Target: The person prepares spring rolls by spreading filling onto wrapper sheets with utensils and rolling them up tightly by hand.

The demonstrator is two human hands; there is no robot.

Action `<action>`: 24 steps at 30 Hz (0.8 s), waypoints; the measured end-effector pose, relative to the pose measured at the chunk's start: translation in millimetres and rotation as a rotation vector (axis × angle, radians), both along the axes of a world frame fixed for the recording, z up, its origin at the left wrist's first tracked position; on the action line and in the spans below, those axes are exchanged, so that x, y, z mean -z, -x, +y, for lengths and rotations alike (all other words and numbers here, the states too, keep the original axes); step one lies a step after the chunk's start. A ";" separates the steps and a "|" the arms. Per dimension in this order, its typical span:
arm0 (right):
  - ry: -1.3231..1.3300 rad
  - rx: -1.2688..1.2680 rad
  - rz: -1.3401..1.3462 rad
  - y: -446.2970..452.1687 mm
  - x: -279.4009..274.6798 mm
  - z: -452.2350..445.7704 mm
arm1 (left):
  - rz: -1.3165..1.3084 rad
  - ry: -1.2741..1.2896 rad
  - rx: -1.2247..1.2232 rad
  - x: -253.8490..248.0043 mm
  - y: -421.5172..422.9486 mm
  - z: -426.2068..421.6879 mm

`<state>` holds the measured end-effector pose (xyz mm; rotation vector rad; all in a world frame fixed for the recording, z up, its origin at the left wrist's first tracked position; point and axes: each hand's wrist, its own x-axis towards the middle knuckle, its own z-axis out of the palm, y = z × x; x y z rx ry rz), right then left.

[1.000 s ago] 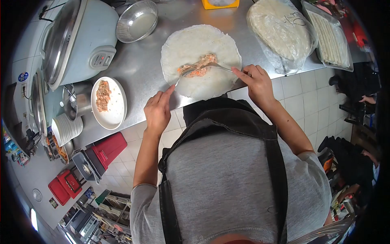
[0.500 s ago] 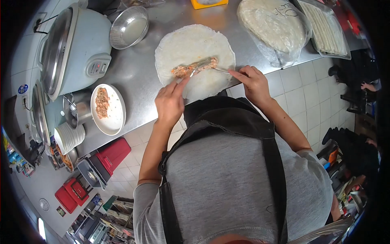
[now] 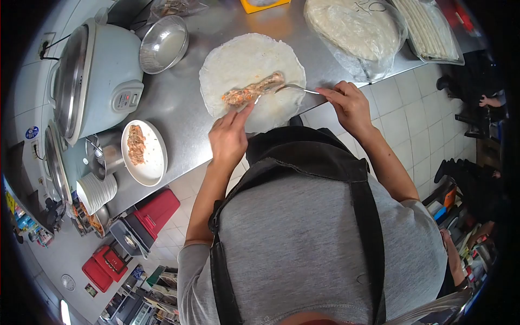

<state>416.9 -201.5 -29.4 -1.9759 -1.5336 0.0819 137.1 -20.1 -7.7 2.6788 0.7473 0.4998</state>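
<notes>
On the metal counter lies a round, thin sheet of pale dough [image 3: 246, 54] with a strip of orange-flecked filling [image 3: 252, 91] across its middle. My right hand [image 3: 349, 108] is closed on the handle of a metal spoon [image 3: 295, 87], whose tip touches the right part of the filling; its end shape is hard to make out. My left hand [image 3: 230, 135] is at the dough's lower edge, fingers pinched round a slim metal utensil [image 3: 258, 99] whose tip meets the filling's lower side. Most of that utensil is hidden by the fingers.
To the left stand a white oval dish [image 3: 154, 162] with more filling, a metal bowl [image 3: 164, 44], a rice cooker [image 3: 111, 81] and stacked white dishes [image 3: 97, 192]. Bagged dough sheets [image 3: 355, 27] and a tray of pale strips [image 3: 430, 30] lie right. A bin [image 3: 157, 211] stands below.
My right hand has shifted a little right and up, and more of its spoon shows. The filling strip looks more compact. My left hand stays nearly in place; the whole view has turned slightly.
</notes>
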 end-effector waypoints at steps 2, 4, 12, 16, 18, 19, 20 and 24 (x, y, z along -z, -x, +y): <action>0.022 0.016 -0.021 0.3 0.4 1.0 | 0.020 0.000 0.002 -1.1 -6.9 -1.4; 0.012 0.016 0.027 0.5 -0.9 -0.9 | 0.011 0.015 -0.011 -10.2 -10.3 1.6; -0.010 0.041 -0.018 0.7 14.0 5.5 | 0.007 -0.033 -0.037 8.5 -18.3 0.8; -0.002 0.077 -0.039 -5.7 8.6 -2.2 | -0.049 -0.082 -0.022 -4.1 -14.3 3.6; -0.009 0.079 -0.035 -5.6 6.9 -6.5 | 0.001 0.006 -0.070 -15.6 -6.8 3.1; -0.020 0.079 -0.031 -4.2 5.1 -7.4 | 0.028 0.051 -0.097 -18.0 -4.3 1.9; -0.031 0.078 -0.026 -3.1 4.1 -7.7 | 0.052 0.026 -0.080 -11.1 -5.2 -0.3; -0.013 0.073 -0.032 -3.0 3.7 -7.8 | 0.066 -0.046 -0.036 3.8 -13.9 -5.2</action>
